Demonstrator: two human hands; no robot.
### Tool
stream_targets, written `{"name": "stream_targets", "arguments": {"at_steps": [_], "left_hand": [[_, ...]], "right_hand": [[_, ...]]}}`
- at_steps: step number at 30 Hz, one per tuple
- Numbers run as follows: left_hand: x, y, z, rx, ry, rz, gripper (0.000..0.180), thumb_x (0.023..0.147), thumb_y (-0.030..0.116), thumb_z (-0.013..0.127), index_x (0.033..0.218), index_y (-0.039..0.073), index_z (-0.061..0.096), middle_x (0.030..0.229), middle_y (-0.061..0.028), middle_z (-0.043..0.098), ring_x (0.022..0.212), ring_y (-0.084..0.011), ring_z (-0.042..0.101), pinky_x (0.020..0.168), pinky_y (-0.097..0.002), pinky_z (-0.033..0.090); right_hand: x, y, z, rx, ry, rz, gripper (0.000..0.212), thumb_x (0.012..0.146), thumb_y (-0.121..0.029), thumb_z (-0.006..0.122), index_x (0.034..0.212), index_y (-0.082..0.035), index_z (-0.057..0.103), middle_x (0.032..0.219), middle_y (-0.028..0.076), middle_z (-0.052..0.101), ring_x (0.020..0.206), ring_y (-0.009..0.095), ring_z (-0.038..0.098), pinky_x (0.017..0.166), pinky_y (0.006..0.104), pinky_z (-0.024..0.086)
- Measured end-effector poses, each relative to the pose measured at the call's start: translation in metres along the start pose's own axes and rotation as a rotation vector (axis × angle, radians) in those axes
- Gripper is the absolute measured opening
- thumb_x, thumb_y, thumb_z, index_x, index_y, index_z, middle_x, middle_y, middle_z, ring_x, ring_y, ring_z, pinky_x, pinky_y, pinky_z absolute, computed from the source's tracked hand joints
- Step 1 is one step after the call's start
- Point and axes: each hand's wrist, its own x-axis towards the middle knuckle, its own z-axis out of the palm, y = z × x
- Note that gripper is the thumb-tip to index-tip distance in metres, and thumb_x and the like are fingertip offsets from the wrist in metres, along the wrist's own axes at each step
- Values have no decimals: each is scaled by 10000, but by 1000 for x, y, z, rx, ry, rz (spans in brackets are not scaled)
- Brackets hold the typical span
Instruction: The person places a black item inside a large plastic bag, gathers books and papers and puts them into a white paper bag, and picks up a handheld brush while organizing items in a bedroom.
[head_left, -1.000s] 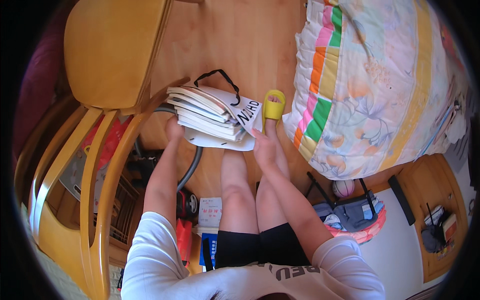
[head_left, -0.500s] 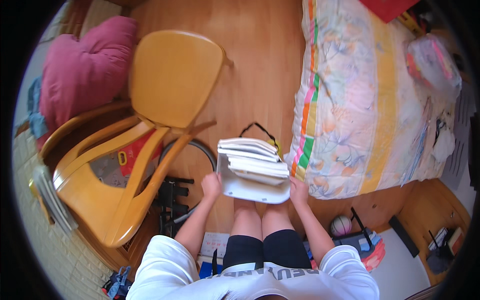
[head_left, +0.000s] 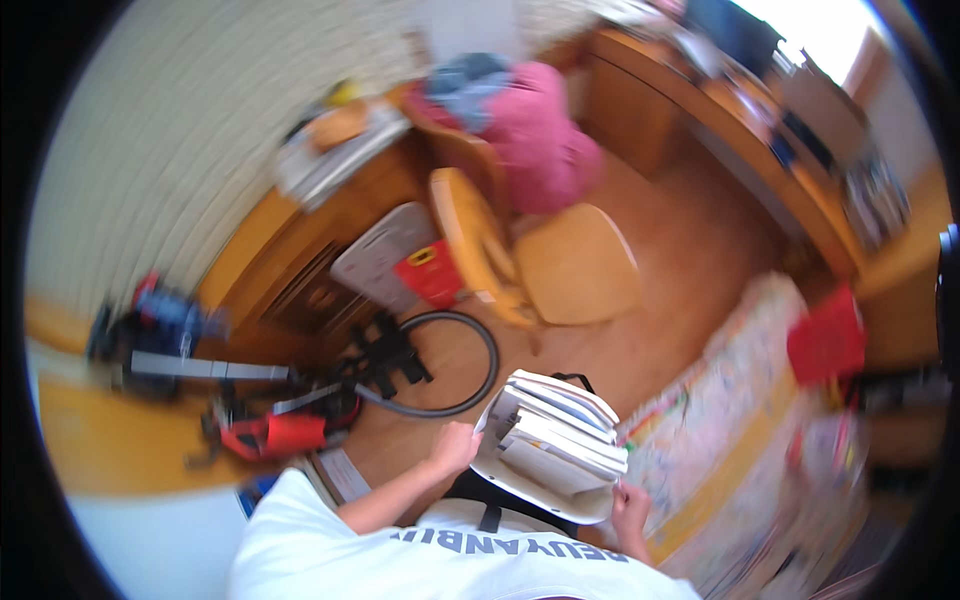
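A white open box or tray [head_left: 515, 480] is held in front of my body, tilted, with its open side up. Inside stands a row of books or notebooks [head_left: 570, 420], pale page edges showing, packed toward the far side. My left hand [head_left: 457, 446] grips the left end of the box, fingers curled at its rim. At the right end, my right hand [head_left: 629, 505] is closed on the rim. The fingertips of both hands are partly hidden behind the box.
Ahead stands a wooden chair [head_left: 580, 265] near a pink cushion [head_left: 545, 135]. A wheel [head_left: 490, 350] with black parts lies left on the wooden floor. The bed [head_left: 700, 440] is at right, a desk [head_left: 740, 120] at far right, and a cabinet [head_left: 260, 240] along the left wall.
My view has swung left, bringing the desk, wall and cabinet into sight; the picture is blurred. Both hands still hold the box, now lower in view and more tilted.
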Motion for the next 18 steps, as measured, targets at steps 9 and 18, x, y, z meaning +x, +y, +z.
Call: {"name": "stream_targets", "arguments": {"at_steps": [9, 18], "left_hand": [[-206, -80, -24, -229, 173, -325, 343, 822, 312, 600, 741, -15, 662, 714, -229, 626, 679, -388, 620, 639, -465, 482], [-279, -282, -66, -583, 142, -412, 287, 797, 247, 627, 778, -39, 643, 750, -229, 636, 719, -346, 650, 628, -448, 492]], "right_hand": [[-36, -118, -17, -130, -423, -426, 78, 735, -48, 615, 747, 28, 603, 504, 129, 413, 459, 127, 368, 449, 314, 332], [-51, -323, 118, -394, -853, -497, 107, 770, -88, 656, 855, -41, 699, 520, 8, 522, 469, 70, 406, 442, 295, 357]]}}
